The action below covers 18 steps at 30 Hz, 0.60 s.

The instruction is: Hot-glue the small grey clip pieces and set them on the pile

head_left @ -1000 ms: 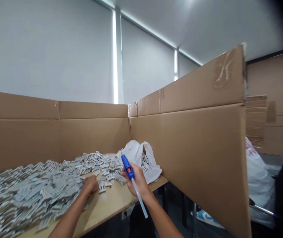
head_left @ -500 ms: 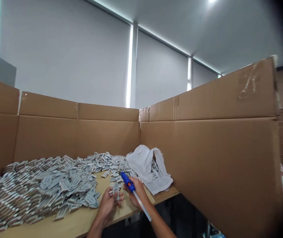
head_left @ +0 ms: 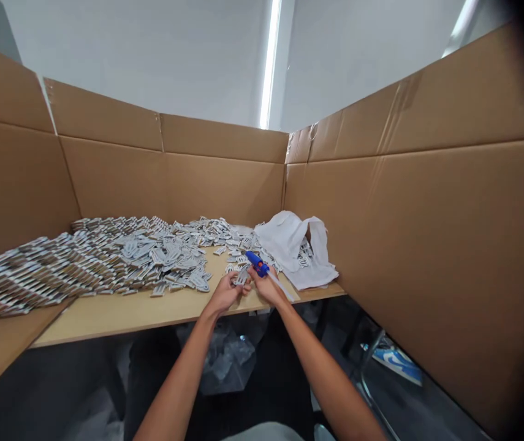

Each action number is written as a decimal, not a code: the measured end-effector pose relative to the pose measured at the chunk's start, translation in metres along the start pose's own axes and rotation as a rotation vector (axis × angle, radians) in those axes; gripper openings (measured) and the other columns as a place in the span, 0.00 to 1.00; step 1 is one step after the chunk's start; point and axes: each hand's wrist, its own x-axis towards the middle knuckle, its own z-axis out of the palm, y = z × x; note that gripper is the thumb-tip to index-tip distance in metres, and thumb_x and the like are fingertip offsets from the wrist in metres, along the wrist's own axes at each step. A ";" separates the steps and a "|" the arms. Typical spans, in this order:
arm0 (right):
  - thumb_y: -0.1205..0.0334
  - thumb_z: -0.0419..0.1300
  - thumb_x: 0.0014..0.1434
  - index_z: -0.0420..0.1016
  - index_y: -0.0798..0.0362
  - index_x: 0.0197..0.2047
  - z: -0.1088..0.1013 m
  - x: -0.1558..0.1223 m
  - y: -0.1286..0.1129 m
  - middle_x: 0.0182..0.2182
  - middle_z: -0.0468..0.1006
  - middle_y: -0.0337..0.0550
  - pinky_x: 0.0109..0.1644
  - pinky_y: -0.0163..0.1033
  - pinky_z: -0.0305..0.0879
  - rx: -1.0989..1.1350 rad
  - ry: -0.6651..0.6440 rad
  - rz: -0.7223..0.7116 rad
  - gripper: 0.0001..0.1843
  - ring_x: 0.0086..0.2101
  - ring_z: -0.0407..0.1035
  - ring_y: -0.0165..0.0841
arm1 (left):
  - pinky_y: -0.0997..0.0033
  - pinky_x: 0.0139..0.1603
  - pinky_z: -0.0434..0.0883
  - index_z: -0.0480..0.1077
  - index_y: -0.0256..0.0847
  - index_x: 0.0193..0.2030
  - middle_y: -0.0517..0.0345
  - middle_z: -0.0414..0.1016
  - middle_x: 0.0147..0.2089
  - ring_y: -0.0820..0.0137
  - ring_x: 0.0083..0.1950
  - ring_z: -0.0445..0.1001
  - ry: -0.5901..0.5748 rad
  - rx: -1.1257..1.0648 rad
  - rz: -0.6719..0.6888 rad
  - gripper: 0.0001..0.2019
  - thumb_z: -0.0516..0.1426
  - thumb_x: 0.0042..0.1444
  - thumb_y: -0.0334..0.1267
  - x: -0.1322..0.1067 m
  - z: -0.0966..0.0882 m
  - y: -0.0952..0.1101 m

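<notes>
My left hand [head_left: 225,294] pinches a small grey-white plastic piece [head_left: 242,277] above the front edge of the wooden table [head_left: 119,309]. My right hand [head_left: 267,288] is closed round a blue glue gun [head_left: 257,263] with a clear glue stick [head_left: 284,288] sticking out of its back. The gun's blue body points away from me, close beside the held piece. Both hands meet just in front of a wide heap of the same grey-white pieces [head_left: 105,257].
Tall cardboard walls [head_left: 188,177] fence the table at the left, back and right. A crumpled white plastic bag [head_left: 296,248] with more pieces lies at the back right. Under the table are a clear bag [head_left: 227,358] and a blue and white shoe [head_left: 393,361].
The view has tipped down, showing my arms and the floor. My left hand left the heap with one piece and came together with my right hand and the glue gun.
</notes>
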 end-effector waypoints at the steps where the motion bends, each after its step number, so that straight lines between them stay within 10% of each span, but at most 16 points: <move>1: 0.47 0.59 0.60 0.74 0.53 0.38 -0.001 0.002 0.002 0.31 0.80 0.45 0.40 0.38 0.70 -0.026 0.001 -0.005 0.16 0.32 0.74 0.36 | 0.69 0.36 0.73 0.71 0.35 0.44 0.51 0.80 0.36 0.67 0.34 0.79 -0.025 0.013 0.010 0.24 0.71 0.39 0.38 0.001 -0.001 -0.001; 18: 0.53 0.59 0.63 0.77 0.53 0.39 -0.008 0.008 0.011 0.33 0.80 0.41 0.39 0.35 0.63 -0.191 -0.042 -0.146 0.12 0.32 0.69 0.33 | 0.72 0.32 0.67 0.76 0.33 0.43 0.52 0.80 0.31 0.72 0.28 0.72 0.006 0.131 0.030 0.22 0.70 0.43 0.44 0.001 -0.002 0.003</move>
